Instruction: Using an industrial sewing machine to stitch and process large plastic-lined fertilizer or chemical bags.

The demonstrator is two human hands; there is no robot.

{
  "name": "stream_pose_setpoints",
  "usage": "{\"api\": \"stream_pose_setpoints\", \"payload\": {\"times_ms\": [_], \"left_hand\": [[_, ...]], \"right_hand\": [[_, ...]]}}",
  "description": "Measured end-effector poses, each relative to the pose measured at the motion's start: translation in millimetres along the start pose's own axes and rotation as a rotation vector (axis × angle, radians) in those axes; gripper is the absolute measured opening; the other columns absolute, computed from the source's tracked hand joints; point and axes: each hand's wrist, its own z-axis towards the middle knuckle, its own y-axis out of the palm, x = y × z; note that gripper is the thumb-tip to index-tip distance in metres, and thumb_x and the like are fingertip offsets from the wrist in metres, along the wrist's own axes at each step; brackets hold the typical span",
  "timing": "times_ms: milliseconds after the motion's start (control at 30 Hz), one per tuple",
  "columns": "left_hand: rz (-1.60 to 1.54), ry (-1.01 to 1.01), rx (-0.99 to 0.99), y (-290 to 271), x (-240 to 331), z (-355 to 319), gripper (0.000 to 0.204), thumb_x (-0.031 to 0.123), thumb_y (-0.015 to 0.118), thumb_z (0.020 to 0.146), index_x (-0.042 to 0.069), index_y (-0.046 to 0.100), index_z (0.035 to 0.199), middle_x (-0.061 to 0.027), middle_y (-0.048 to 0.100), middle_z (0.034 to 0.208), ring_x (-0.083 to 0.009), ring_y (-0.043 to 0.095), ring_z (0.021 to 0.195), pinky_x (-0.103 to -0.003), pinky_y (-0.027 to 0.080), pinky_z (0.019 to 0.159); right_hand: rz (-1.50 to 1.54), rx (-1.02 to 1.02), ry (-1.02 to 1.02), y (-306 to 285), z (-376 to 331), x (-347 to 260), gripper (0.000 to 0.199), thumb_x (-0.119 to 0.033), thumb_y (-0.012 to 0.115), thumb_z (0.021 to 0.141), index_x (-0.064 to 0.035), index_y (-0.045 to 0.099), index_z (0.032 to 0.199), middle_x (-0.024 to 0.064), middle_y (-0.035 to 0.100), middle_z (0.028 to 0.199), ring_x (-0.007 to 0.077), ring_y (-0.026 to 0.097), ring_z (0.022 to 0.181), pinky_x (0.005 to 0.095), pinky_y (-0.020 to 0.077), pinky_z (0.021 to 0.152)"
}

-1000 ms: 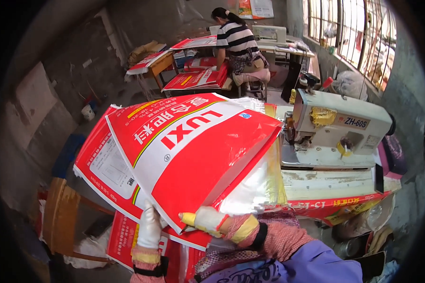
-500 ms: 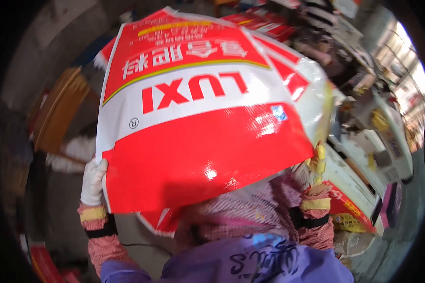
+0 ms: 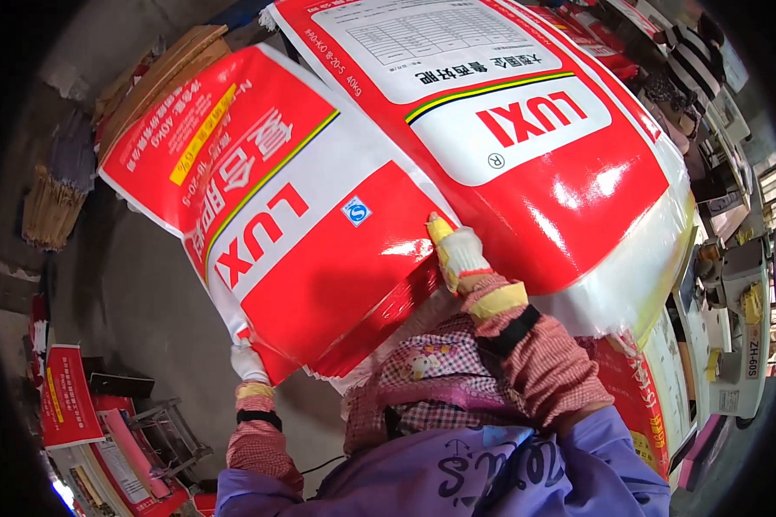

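Note:
My left hand [image 3: 248, 362], in a white glove, is closed on the near left corner of a red and white printed woven sack [image 3: 319, 267]. My right hand [image 3: 459, 254], gloved in white with yellow fingertips, grips the sack's right edge. The sack lies tilted to the left, its near part close to my body. Layered red edges [image 3: 362, 340] of further sacks show beneath it. To the right, a pile of similar sacks [image 3: 560, 233] lies flat, with white, clear plastic-like sheeting [image 3: 612, 297] bulging out at its near side. The held sack overlaps the pile's left side.
A machine with a pale housing [image 3: 737, 327] stands at the right. Brown boards [image 3: 159, 77] lean at the far left, near a bundle of sheets [image 3: 56, 202]. At the lower left are a red printed sheet [image 3: 71, 396] and a metal frame [image 3: 168, 439]. Grey floor [image 3: 142, 293] lies left of the sack.
The sack has swung down and left, now slanting beside the pile. My right hand has come inward along with it. The view has turned, showing more of the pile.

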Motion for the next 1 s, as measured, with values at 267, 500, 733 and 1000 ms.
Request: {"api": "stream_pose_setpoints", "payload": {"times_ms": [267, 500, 733, 1000], "left_hand": [[0.292, -0.041, -0.168, 87, -26, 10, 0.025, 0.027, 0.046, 0.089, 0.005, 0.058, 0.091, -0.0200, 0.062, 0.084, -0.0380, 0.060, 0.077, -0.043, 0.047, 0.064], [0.564, 0.142, -0.320, 94, 18, -2, 0.026, 0.026, 0.042, 0.090, 0.003, 0.055, 0.091, -0.0206, 0.062, 0.089, -0.0390, 0.059, 0.085, -0.046, 0.047, 0.070], [0.888, 0.260, -0.582, 90, 43, 14, 0.033, 0.028, 0.042, 0.088, 0.004, 0.058, 0.105, -0.0212, 0.060, 0.100, -0.0360, 0.057, 0.096, -0.044, 0.046, 0.081], [0.355, 0.235, -0.131, 55, 99, 13, 0.046, 0.020, 0.073, 0.066, 0.001, 0.055, 0.103, -0.0194, 0.051, 0.106, -0.0352, 0.052, 0.097, -0.042, 0.044, 0.085]], "right_hand": [[0.656, -0.234, 0.005, -21, -34, 18, 0.042, -0.017, 0.055, 0.083, 0.0018, 0.048, 0.120, 0.0119, 0.059, 0.100, 0.0182, 0.058, 0.078, 0.0291, 0.0463, 0.066], [1.315, -0.473, 0.219, -87, -141, 74, 0.035, -0.006, 0.054, 0.085, 0.0095, 0.047, 0.116, 0.0142, 0.057, 0.105, 0.0210, 0.055, 0.101, 0.0297, 0.0469, 0.088], [1.367, -0.219, 0.216, -113, -185, 95, 0.033, -0.008, 0.051, 0.086, 0.0091, 0.048, 0.113, 0.0217, 0.055, 0.109, 0.0293, 0.057, 0.098, 0.0362, 0.0498, 0.084], [1.476, -0.300, 0.088, -110, -188, 107, 0.033, -0.006, 0.053, 0.086, 0.0076, 0.048, 0.116, 0.0157, 0.056, 0.108, 0.0221, 0.056, 0.099, 0.0299, 0.0460, 0.088]]}}
